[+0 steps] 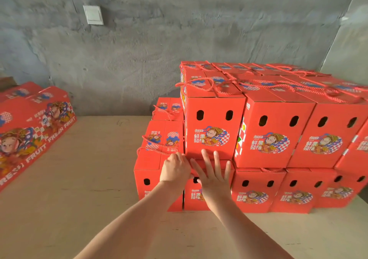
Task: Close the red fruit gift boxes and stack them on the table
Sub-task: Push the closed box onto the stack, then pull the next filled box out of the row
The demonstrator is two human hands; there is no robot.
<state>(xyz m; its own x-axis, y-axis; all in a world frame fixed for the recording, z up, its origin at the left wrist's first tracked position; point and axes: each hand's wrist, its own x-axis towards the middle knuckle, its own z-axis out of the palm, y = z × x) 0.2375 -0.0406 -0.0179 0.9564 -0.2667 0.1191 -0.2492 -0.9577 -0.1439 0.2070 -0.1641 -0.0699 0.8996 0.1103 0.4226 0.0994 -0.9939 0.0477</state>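
Item: my right hand (214,172), fingers straight, tips flat against the upper red gift box (214,123); my left hand (175,169), fingers bent at its lower corner, hold not discernible.

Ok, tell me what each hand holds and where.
Right hand: nothing, straight fingers flat on the red gift boxes. Left hand: curled at the bottom corner of the upper box; a grip cannot be told.

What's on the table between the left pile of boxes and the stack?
Only bare tabletop, per the head view, from left pile to stack.
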